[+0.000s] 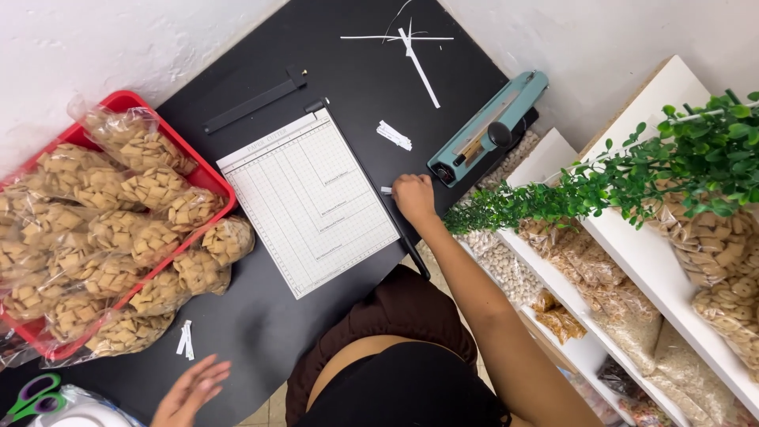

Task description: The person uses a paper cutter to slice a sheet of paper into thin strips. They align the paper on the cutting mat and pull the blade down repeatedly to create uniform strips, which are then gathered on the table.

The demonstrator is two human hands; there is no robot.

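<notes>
Pinching a paper slip [386,190] mid-frame, my right hand [413,197] grips it by its end; I judge it light, flimsy. Left hand [190,389], lower left, spread.

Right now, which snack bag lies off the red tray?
The snack bag at the red tray's lower right corner, resting on the black table; the others sit piled inside.

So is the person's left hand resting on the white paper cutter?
No, the left hand hovers near the table's lower edge, well apart from the paper cutter; the right hand is beside the cutter.
</notes>
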